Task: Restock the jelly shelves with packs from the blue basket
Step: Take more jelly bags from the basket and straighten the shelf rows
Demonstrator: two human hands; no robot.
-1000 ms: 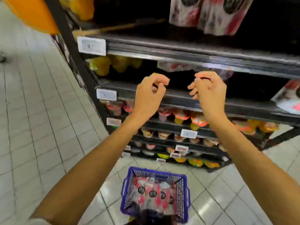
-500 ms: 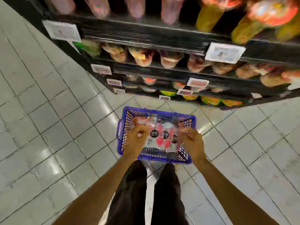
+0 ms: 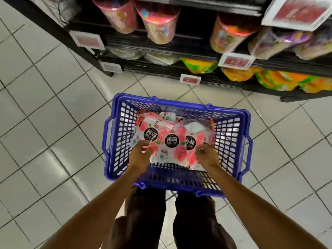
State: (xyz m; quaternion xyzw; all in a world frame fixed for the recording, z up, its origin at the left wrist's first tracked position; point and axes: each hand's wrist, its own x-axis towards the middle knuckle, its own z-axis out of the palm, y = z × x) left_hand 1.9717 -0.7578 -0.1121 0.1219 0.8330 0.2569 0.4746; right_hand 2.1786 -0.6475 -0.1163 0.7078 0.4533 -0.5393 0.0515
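Note:
The blue basket [image 3: 231,135] stands on the tiled floor in front of my legs. Inside lie several pink and white jelly packs [image 3: 171,139] with round black labels. My left hand [image 3: 139,155] pinches the near left edge of the top pack. My right hand [image 3: 206,156] pinches the near right edge of the packs. The packs still lie in the basket. Above the basket run the black jelly shelves [image 3: 161,69], with pink tubs on an upper level and yellow-orange bags on the lowest one.
White price tags [image 3: 190,79] hang off the shelf fronts. The shelf unit's foot [image 3: 107,73] ends at the left; light floor tiles [image 3: 45,123] stretch to the left and right of the basket. My dark trousers [image 3: 147,212] are right behind the basket.
My hands came down from the upper shelf into the basket and took hold of the top packs. The view dropped and moved closer to the basket.

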